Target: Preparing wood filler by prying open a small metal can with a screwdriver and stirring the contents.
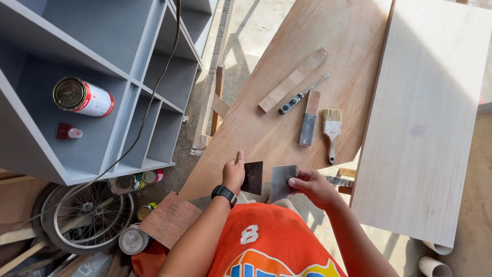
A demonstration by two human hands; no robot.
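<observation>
Holding two flat scraper blades at the lower centre of the frame, above the plywood edge: my left hand (pixel 234 173) grips the dark blade (pixel 253 177), my right hand (pixel 312 187) pinches the grey blade (pixel 282 180). Both blades stand with the long axis nearly vertical in the frame and faces toward me, probably for comparing. A brush (pixel 331 131) lies higher up on the plywood board (pixel 287 61).

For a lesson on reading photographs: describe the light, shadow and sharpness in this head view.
Head view: hard sunlight bleaches the pale board; the paintbrush and screwdriver cast short crisp shadows; the grey shelf unit sits in even shade; left hand and right hand look sharp.
</observation>
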